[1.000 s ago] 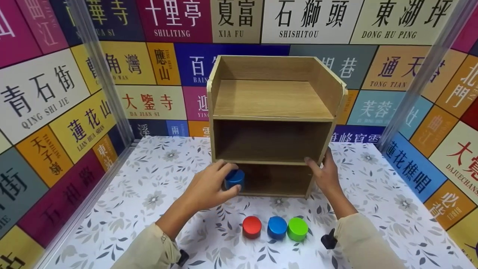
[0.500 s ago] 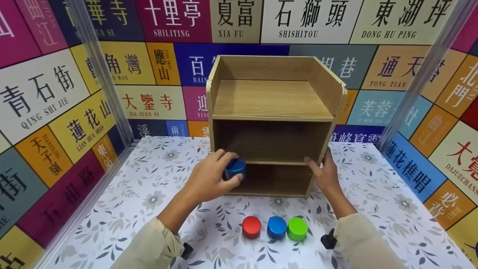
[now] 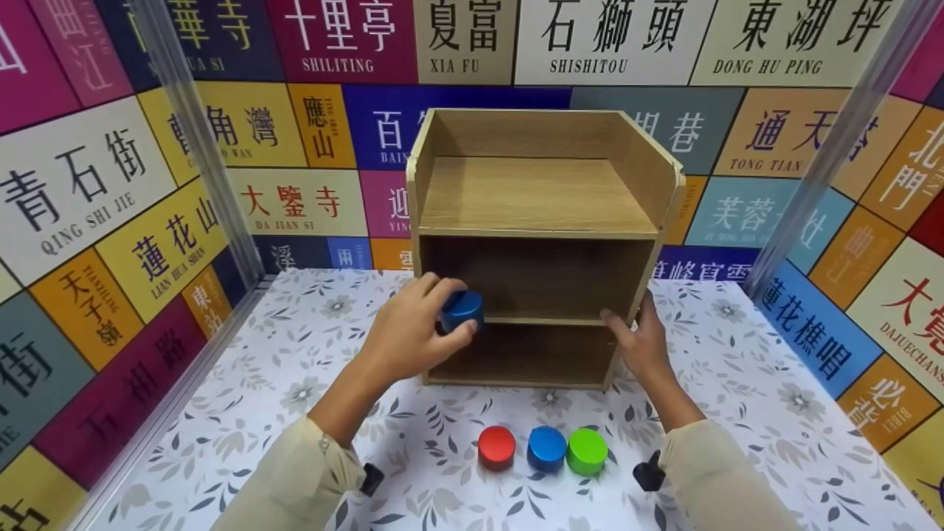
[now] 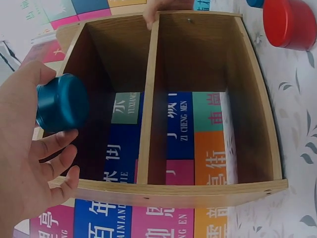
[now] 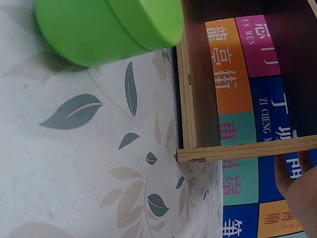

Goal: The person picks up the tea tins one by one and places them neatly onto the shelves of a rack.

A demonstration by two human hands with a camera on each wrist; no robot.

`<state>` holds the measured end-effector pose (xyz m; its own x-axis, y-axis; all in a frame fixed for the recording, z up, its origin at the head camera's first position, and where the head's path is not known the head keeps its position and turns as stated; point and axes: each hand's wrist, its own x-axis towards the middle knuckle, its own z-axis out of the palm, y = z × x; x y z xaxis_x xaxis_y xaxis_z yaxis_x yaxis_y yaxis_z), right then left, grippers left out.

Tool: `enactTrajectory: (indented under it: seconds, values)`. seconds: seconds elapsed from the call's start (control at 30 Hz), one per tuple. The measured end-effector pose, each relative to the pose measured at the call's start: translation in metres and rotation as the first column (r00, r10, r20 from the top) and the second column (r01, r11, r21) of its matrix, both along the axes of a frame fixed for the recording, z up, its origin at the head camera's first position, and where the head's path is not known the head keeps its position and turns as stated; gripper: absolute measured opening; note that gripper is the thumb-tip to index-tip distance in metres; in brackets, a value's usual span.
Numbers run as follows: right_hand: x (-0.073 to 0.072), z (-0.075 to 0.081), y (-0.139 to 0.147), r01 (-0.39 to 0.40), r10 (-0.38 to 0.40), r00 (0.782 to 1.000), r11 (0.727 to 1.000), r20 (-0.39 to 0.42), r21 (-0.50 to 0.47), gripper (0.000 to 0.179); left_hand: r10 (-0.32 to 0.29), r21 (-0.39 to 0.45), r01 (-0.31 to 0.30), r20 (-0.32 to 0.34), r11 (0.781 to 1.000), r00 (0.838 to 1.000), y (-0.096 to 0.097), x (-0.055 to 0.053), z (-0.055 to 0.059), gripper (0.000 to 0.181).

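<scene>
My left hand (image 3: 407, 330) holds a blue round canister (image 3: 462, 310) between thumb and fingers. In the head view it is at the front left of the wooden shelf (image 3: 542, 193), about level with the middle board. The left wrist view shows the same canister (image 4: 64, 101) off the tabletop, before the upper compartment. My right hand (image 3: 647, 358) grips the shelf's right side panel, its thumb at the front edge. Some of its fingers are hidden behind the panel.
On the flowered tabletop (image 3: 324, 442), in front of the shelf, stand a red canister (image 3: 496, 448), a second blue canister (image 3: 546, 449) and a green canister (image 3: 588, 452). Printed sign walls (image 3: 295, 203) enclose the back and sides.
My left hand has risen with the blue canister, from the lower compartment's height to about the middle board. The right hand stays on the shelf, and the other canisters have not moved.
</scene>
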<state>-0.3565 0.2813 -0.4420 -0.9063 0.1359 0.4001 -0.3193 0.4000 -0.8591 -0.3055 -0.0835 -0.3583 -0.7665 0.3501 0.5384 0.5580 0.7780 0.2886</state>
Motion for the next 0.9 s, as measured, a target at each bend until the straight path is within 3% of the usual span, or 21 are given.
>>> enactTrajectory:
  seconds: [0.13,0.23,0.63,0.9]
  values:
    - [-0.018,-0.019,0.010,0.012,-0.012,1.000,1.000,-0.012,-0.005,0.070,0.016,0.005,-0.016,-0.006,1.000,1.000,0.001,-0.002,0.006,0.049]
    - [-0.022,-0.025,0.013,0.020,-0.020,1.000,1.000,-0.022,0.002,0.070,0.027,0.012,-0.027,-0.018,1.000,0.999,0.001,-0.003,0.010,0.049]
    - [-0.020,-0.025,0.014,-0.004,0.004,1.000,1.000,-0.027,-0.010,0.069,0.028,0.034,-0.025,-0.100,0.999,0.995,0.001,-0.009,0.020,0.048]
    - [-0.020,-0.025,0.014,0.002,-0.003,1.000,1.000,-0.028,-0.006,0.070,0.044,0.037,-0.040,-0.094,0.998,0.995,0.002,-0.010,0.027,0.050]
